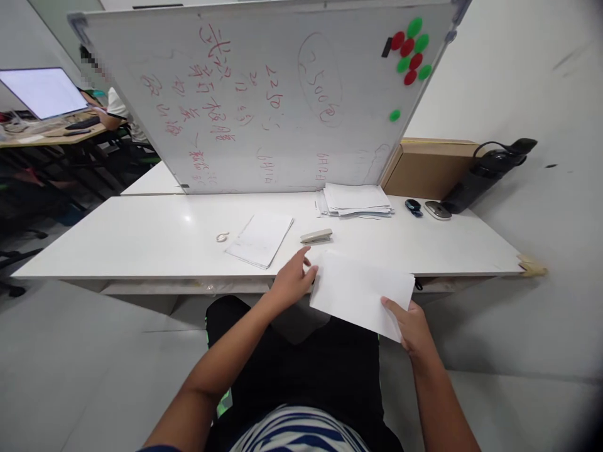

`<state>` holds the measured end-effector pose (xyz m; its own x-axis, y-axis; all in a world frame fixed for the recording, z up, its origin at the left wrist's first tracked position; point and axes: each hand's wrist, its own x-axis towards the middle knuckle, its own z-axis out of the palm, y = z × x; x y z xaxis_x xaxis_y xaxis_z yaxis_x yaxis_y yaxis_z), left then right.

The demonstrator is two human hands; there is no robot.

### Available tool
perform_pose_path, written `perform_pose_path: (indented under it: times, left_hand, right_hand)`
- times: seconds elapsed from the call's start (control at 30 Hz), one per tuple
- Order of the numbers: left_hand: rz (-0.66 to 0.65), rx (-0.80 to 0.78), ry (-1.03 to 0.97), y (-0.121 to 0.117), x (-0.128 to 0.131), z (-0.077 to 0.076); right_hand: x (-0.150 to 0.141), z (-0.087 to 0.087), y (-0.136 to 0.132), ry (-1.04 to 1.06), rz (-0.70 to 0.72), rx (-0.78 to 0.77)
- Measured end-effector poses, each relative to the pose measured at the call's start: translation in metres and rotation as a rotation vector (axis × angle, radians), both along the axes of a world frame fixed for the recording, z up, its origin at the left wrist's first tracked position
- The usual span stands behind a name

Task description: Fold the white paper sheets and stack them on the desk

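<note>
My right hand (412, 326) grips white paper sheets (362, 292) at their right edge, thumb on top, over the front edge of the desk. My left hand (296, 277) is beside the left edge of these sheets, with thumb and index finger apart and nothing visible between them. Just beyond its fingertips a light grey stapler (316, 236) lies on the desk. To the left of the stapler rests a small stack of paper (261, 240).
A whiteboard (282, 150) with red writing and magnets stands along the back of the white desk (141, 235). Near it lie a paper pile (358, 199), a mouse (438, 210), a watch (413, 207), a cardboard box (424, 169) and a leaning black bottle (485, 176). A white cord (222, 237) lies left.
</note>
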<state>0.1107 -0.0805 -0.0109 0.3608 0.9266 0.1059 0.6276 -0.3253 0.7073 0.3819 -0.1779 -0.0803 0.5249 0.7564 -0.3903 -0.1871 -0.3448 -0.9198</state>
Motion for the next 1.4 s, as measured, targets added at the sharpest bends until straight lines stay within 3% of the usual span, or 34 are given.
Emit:
perform_pose_path:
  times: [0.1, 0.2, 0.33, 0.47, 0.63, 0.83, 1.0, 1.13, 1.23, 1.4]
  left_hand:
    - [-0.006, 0.225, 0.148, 0.045, 0.024, 0.006]
    - [0.030, 0.314, 0.314, 0.088, 0.048, 0.006]
    - [-0.014, 0.123, 0.516, 0.115, 0.064, 0.001]
    - [-0.053, 0.069, 0.569, 0.112, 0.052, -0.005]
    - [-0.277, 0.015, 0.489, 0.099, 0.015, -0.002]
    - [-0.300, -0.050, 0.354, 0.077, -0.018, 0.009]
    - [-0.158, 0.093, 0.327, 0.077, -0.011, 0.009]
    - [-0.145, 0.163, 0.341, 0.084, 0.007, 0.006]
    - [-0.161, 0.156, 0.300, 0.094, 0.018, 0.006]
    - [-0.036, 0.092, 0.216, 0.112, 0.027, 0.011]
  right_hand:
    - [0.002, 0.002, -0.003, 0.031, -0.070, 0.052]
    - [0.002, 0.002, -0.006, 0.031, -0.106, 0.080]
    - [0.004, 0.001, -0.014, 0.015, -0.103, 0.106]
    - [0.008, 0.004, -0.021, 0.024, -0.087, 0.038]
    - [0.006, 0.008, -0.020, 0.000, -0.012, -0.024]
    - [-0.012, 0.011, -0.004, -0.026, 0.092, -0.047]
    - [-0.019, 0.012, 0.004, -0.095, 0.121, -0.025]
    - [-0.014, 0.007, 0.001, -0.123, 0.102, -0.026]
    - [-0.015, 0.003, -0.002, -0.107, 0.082, -0.021]
    - [-0.022, 0.001, -0.003, 0.012, 0.048, 0.006]
